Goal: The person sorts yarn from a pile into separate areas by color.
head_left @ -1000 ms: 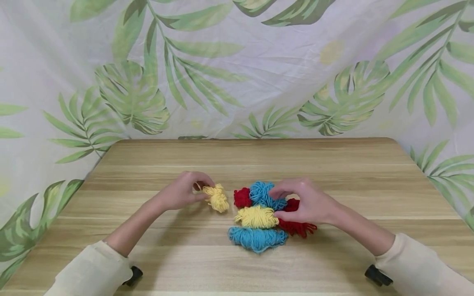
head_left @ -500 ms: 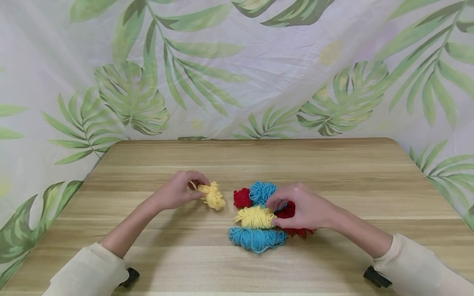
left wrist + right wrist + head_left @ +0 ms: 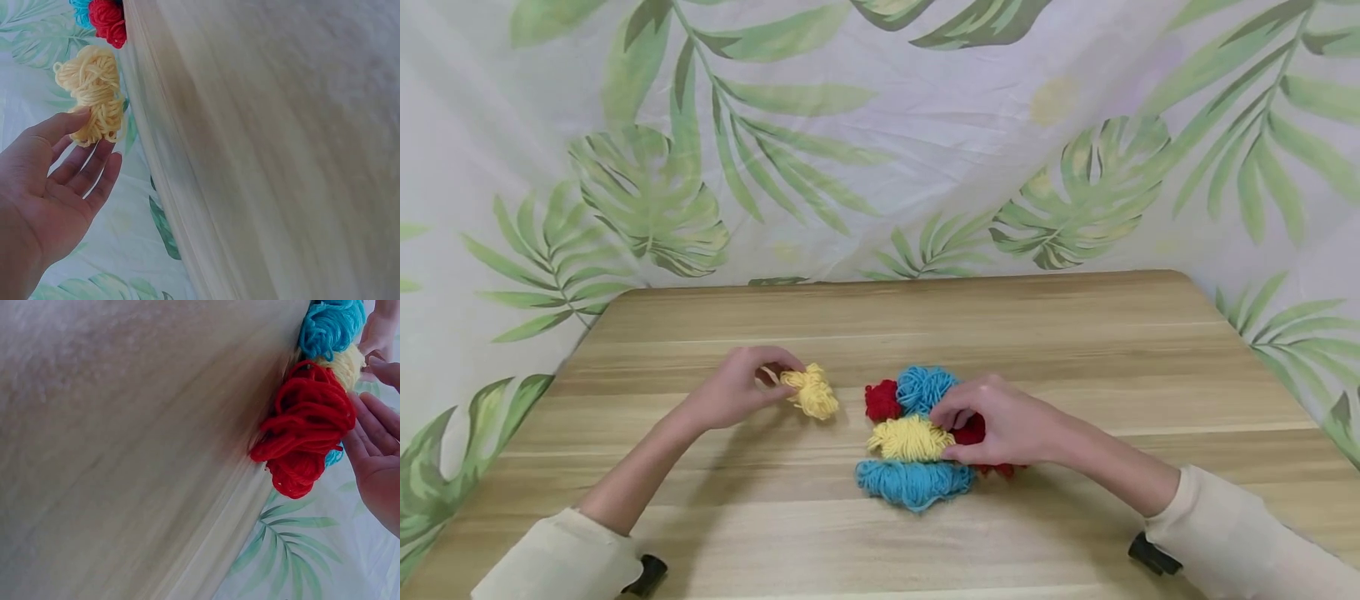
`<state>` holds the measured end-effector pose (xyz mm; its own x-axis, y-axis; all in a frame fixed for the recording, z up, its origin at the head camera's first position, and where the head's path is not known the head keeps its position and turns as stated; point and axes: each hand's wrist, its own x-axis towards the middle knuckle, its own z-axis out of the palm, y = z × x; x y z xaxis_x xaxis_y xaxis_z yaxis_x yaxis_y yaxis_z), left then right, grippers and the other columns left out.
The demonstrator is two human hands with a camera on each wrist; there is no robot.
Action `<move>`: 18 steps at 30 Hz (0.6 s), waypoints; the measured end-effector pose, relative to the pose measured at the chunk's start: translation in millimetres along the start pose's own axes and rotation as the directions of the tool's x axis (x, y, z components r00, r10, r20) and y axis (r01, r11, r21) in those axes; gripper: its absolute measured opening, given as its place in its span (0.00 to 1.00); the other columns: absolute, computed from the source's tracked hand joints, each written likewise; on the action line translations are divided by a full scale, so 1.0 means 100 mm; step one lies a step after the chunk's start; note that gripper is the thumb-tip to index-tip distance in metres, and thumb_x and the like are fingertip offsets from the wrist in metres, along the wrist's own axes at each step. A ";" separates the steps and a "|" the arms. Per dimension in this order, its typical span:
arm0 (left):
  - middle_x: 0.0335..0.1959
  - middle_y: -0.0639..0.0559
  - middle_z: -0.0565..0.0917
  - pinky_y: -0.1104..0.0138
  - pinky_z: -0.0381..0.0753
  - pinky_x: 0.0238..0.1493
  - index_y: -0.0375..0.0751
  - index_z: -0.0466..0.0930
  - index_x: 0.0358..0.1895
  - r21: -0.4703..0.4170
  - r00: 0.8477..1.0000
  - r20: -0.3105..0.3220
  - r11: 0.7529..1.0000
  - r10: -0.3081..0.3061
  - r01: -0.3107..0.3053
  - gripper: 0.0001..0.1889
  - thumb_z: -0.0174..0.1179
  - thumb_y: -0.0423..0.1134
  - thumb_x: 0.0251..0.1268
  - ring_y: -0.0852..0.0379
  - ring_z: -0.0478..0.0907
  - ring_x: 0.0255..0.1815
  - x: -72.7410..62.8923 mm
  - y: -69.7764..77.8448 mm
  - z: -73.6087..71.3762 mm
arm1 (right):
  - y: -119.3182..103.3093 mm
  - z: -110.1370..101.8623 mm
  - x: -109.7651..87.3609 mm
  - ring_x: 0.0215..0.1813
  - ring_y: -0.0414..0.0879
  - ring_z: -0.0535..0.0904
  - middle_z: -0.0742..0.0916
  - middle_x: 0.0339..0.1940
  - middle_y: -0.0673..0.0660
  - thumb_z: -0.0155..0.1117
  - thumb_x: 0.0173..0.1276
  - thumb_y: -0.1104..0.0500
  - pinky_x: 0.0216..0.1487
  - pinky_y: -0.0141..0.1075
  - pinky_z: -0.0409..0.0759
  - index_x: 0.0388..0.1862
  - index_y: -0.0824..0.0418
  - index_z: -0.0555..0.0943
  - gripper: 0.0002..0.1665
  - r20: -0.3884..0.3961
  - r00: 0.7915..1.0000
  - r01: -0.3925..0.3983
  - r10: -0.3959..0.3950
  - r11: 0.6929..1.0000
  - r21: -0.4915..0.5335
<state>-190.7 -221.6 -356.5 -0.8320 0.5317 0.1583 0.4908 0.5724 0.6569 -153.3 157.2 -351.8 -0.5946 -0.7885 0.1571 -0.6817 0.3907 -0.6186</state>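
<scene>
Left hand [image 3: 734,393] loosely pinches yellow ball [image 3: 812,395]; right hand [image 3: 1004,423] likely pinches yellow hank [image 3: 904,440] at ball's 4 o'clock; go gently.

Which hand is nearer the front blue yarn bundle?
Right: the right hand is just behind the front blue bundle, near its right end; the left hand is well left of it.

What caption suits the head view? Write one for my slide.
Left hand pinching a yellow yarn bundle, right hand at a cluster of red, blue and yellow yarn.
</scene>
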 end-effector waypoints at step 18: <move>0.44 0.42 0.89 0.64 0.85 0.41 0.31 0.86 0.47 0.030 0.995 -0.082 0.998 -0.055 0.058 0.09 0.69 0.25 0.65 0.51 0.82 0.42 -0.13 -0.13 -0.17 | 0.00 0.07 0.04 0.43 0.40 0.85 0.89 0.43 0.53 0.79 0.62 0.62 0.46 0.31 0.86 0.49 0.64 0.87 0.17 -0.011 1.000 -0.015 0.014 0.997 -0.070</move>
<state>-190.6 -246.6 -355.0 -0.8762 0.4463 0.1820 0.4496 0.6209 0.6422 -152.0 150.6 -356.7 -0.6092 -0.7774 0.1569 -0.7008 0.4351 -0.5653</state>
